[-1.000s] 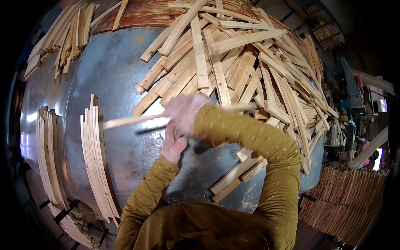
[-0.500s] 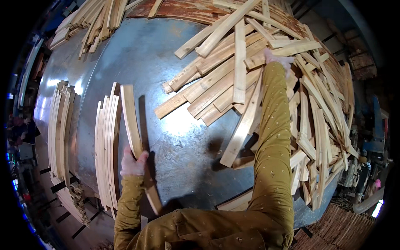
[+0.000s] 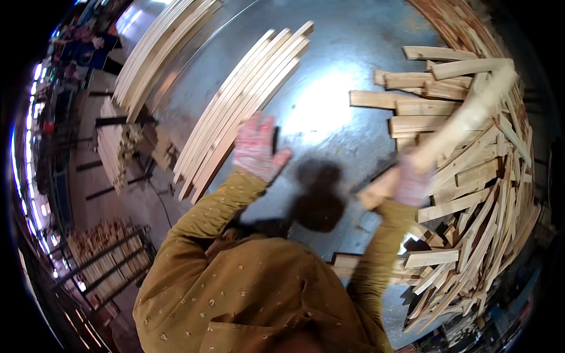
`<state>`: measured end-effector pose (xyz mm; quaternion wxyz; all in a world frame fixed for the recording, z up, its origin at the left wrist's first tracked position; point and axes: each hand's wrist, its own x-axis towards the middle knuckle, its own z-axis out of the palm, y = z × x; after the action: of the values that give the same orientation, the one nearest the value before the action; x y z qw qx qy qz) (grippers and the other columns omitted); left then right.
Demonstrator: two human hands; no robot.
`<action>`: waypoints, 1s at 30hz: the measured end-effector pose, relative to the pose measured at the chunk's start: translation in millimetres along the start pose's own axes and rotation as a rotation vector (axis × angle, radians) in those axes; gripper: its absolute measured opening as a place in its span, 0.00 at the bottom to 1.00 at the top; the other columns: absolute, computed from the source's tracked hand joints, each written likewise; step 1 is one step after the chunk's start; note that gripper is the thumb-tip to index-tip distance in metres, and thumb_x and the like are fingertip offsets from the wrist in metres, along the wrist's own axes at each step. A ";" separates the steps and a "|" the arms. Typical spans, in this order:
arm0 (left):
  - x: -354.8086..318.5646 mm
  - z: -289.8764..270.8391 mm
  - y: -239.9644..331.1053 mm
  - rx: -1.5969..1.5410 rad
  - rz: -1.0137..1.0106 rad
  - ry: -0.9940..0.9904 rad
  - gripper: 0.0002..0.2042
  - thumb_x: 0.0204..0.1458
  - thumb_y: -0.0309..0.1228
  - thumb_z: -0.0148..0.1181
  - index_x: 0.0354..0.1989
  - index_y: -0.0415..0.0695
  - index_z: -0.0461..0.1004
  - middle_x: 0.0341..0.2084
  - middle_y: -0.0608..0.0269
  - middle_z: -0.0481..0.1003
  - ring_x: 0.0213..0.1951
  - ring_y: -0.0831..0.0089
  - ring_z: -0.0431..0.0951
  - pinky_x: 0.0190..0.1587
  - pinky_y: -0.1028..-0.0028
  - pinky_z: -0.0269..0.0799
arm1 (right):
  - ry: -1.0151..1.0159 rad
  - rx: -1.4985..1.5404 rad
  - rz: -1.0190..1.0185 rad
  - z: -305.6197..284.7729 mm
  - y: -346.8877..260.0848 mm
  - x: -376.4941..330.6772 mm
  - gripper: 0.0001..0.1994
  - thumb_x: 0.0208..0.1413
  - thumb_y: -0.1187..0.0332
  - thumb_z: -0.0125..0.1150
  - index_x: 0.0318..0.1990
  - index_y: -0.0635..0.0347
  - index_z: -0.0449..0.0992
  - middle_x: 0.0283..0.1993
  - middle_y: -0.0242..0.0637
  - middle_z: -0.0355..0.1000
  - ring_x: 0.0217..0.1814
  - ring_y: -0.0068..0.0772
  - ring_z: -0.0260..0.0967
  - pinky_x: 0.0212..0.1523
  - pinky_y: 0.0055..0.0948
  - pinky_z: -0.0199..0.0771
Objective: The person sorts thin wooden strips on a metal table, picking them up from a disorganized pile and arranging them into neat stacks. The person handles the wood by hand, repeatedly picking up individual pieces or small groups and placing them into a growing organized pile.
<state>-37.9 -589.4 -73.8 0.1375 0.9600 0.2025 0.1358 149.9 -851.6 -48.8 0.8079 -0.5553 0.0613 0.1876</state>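
Note:
My left hand (image 3: 257, 147), in a pinkish work glove, is spread flat beside a neat row of thin wooden slats (image 3: 241, 106) on the grey metal table (image 3: 329, 88); it holds nothing. My right hand (image 3: 409, 182), also gloved, grips one long wooden slat (image 3: 465, 120) that slants up and to the right, blurred by motion, over the loose heap of slats (image 3: 471, 176) at the right.
A second sorted row of slats (image 3: 156, 50) lies along the table's far left edge. Stacked wood (image 3: 112, 147) and racks (image 3: 100, 259) stand on the floor at the left. My shadow (image 3: 321, 197) falls on the table.
My left hand let go of the slat it carried and now lies open by the row. My right hand came back from the heap with one slat. The view swung left.

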 end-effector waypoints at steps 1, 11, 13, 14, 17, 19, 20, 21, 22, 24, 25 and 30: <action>-3.2 -6.7 14.8 -0.029 0.005 -0.032 0.40 0.42 0.45 0.70 0.64 0.41 0.62 0.61 0.38 0.60 0.61 0.42 0.61 0.64 0.48 0.55 | -0.056 -0.002 0.121 29.1 31.8 -27.1 0.30 0.53 0.55 0.61 0.58 0.66 0.67 0.49 0.46 0.71 0.54 0.42 0.69 0.54 0.38 0.71; -20.7 -58.8 -154.6 0.068 -0.635 -0.091 0.33 0.50 0.48 0.60 0.61 0.39 0.66 0.56 0.41 0.70 0.59 0.48 0.69 0.61 0.58 0.64 | -0.725 -1.182 -0.144 165.8 202.5 -107.8 0.35 0.55 0.51 0.59 0.65 0.62 0.61 0.63 0.53 0.61 0.63 0.53 0.63 0.61 0.41 0.66; -56.6 -58.5 -182.5 -0.005 -0.843 -0.338 0.30 0.57 0.48 0.50 0.64 0.44 0.64 0.52 0.42 0.74 0.54 0.46 0.74 0.57 0.57 0.68 | -0.351 -1.317 -0.408 119.8 155.2 -68.6 0.38 0.53 0.49 0.61 0.66 0.66 0.60 0.69 0.59 0.55 0.70 0.53 0.56 0.69 0.44 0.58; -80.4 -56.4 -206.0 0.017 -0.739 -0.266 0.29 0.58 0.49 0.50 0.63 0.44 0.64 0.52 0.41 0.74 0.53 0.46 0.75 0.55 0.57 0.69 | 0.082 -1.713 -0.314 104.2 120.2 -49.7 0.41 0.54 0.50 0.60 0.68 0.68 0.54 0.72 0.60 0.48 0.75 0.53 0.47 0.72 0.49 0.49; -64.9 -83.5 -150.6 0.007 -0.550 -0.057 0.31 0.57 0.48 0.54 0.63 0.38 0.63 0.47 0.44 0.74 0.51 0.51 0.74 0.54 0.62 0.71 | 0.875 -1.682 -0.166 -24.0 19.5 9.9 0.48 0.53 0.46 0.59 0.72 0.67 0.43 0.70 0.60 0.52 0.73 0.54 0.50 0.69 0.45 0.55; -52.2 -68.5 -142.9 -0.320 -0.400 0.099 0.31 0.57 0.46 0.57 0.63 0.37 0.63 0.52 0.47 0.71 0.54 0.54 0.72 0.57 0.63 0.69 | 0.924 -1.571 -0.014 -82.9 -4.8 5.8 0.46 0.52 0.55 0.61 0.72 0.66 0.42 0.67 0.62 0.56 0.68 0.56 0.59 0.64 0.43 0.64; -37.8 -59.5 -124.2 -0.479 -0.372 0.010 0.32 0.57 0.46 0.58 0.63 0.37 0.63 0.53 0.47 0.71 0.56 0.55 0.71 0.58 0.63 0.68 | 0.811 -1.427 0.188 -81.8 -27.0 -2.4 0.45 0.52 0.59 0.61 0.72 0.66 0.42 0.66 0.63 0.58 0.64 0.56 0.63 0.61 0.42 0.67; -25.7 -51.5 -104.0 -0.628 -0.354 -0.072 0.32 0.57 0.47 0.59 0.63 0.37 0.63 0.55 0.48 0.70 0.57 0.57 0.70 0.59 0.64 0.67 | 0.700 -1.288 0.384 -67.1 -32.5 -2.2 0.45 0.52 0.62 0.62 0.72 0.66 0.42 0.65 0.64 0.60 0.61 0.57 0.67 0.59 0.40 0.70; -30.6 -40.2 -83.1 -0.620 -0.336 -0.202 0.31 0.56 0.46 0.60 0.63 0.38 0.63 0.54 0.48 0.70 0.58 0.58 0.70 0.60 0.66 0.67 | 0.714 -1.032 0.220 -47.2 -23.1 -16.8 0.44 0.52 0.65 0.62 0.72 0.66 0.42 0.62 0.64 0.63 0.56 0.55 0.71 0.54 0.39 0.73; -24.8 -26.9 -13.2 -1.028 -0.385 -0.460 0.32 0.58 0.47 0.58 0.66 0.40 0.61 0.55 0.53 0.70 0.55 0.60 0.71 0.60 0.68 0.66 | 0.690 -0.694 0.155 35.1 -20.4 -69.9 0.44 0.52 0.67 0.62 0.72 0.66 0.42 0.59 0.61 0.67 0.46 0.44 0.74 0.44 0.34 0.78; -25.1 -9.9 8.7 -1.323 -0.218 -0.590 0.32 0.58 0.45 0.59 0.67 0.43 0.57 0.55 0.56 0.69 0.51 0.68 0.72 0.51 0.69 0.74 | 0.614 -0.910 -0.309 -9.7 51.1 -74.7 0.44 0.52 0.62 0.62 0.72 0.67 0.43 0.57 0.56 0.68 0.54 0.46 0.69 0.54 0.40 0.71; -52.8 40.5 71.6 -1.518 -0.436 -0.898 0.29 0.54 0.28 0.58 0.65 0.41 0.57 0.40 0.61 0.73 0.33 0.72 0.74 0.33 0.73 0.74 | 0.210 -0.802 -0.444 18.7 70.0 -75.2 0.20 0.57 0.65 0.59 0.52 0.70 0.69 0.36 0.42 0.71 0.34 0.40 0.71 0.40 0.35 0.75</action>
<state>-46.5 -683.4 -99.2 0.8215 0.5146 0.1632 -0.1835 52.5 -830.1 -79.9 0.5397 -0.8392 -0.0549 -0.0383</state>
